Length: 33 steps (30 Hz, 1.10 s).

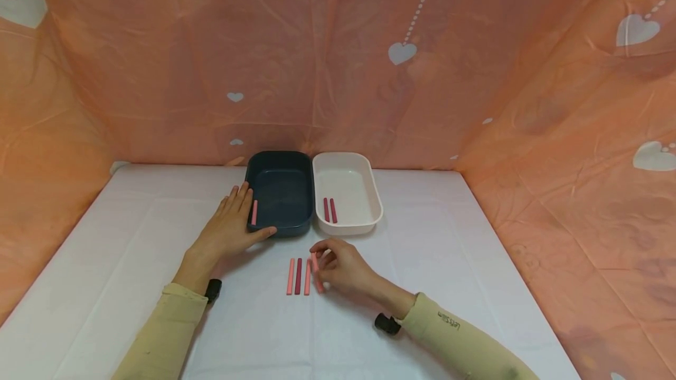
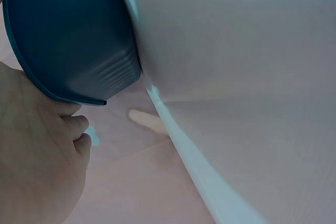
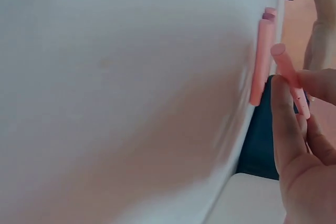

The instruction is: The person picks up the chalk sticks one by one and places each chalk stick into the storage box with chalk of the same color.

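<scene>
My right hand (image 1: 345, 265) pinches a light pink round stick (image 3: 286, 66) between thumb and fingers, tilted and held just above the table in the right wrist view. Left of it, two light pink sticks (image 1: 290, 276) and a dark red stick (image 1: 298, 276) lie side by side. My left hand (image 1: 227, 221) rests against the left side of a dark blue tray (image 1: 280, 231), fingers extended along its edge and thumb at the front rim. Inside that tray is one pink stick (image 1: 254, 212). A white tray (image 1: 348, 229) beside it contains two dark red sticks (image 1: 333, 210).
The two trays stand side by side at the back of the white-covered table (image 1: 422, 239). Behind and beside the table hangs an orange-pink cloth (image 1: 348, 92) with white hearts. Black wrist devices (image 1: 388, 324) sit below both wrists.
</scene>
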Each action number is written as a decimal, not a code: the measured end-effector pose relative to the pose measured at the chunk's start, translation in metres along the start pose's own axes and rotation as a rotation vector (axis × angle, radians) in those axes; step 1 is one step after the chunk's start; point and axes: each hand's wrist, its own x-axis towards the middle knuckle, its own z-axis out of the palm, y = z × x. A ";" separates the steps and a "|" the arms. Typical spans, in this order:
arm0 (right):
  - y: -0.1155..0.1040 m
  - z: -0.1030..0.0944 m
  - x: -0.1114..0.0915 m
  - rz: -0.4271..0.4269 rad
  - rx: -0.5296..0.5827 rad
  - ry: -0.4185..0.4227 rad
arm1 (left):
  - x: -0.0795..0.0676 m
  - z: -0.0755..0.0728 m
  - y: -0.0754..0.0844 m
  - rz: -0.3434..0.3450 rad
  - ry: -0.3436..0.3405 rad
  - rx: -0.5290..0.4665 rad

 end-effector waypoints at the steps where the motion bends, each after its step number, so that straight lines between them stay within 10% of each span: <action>1: -0.001 -0.001 0.001 -0.003 0.017 0.004 | 0.000 0.000 0.000 0.001 0.002 -0.001; 33: -0.031 -0.004 0.081 -0.057 0.221 0.247 | 0.001 -0.001 -0.001 0.004 -0.005 0.000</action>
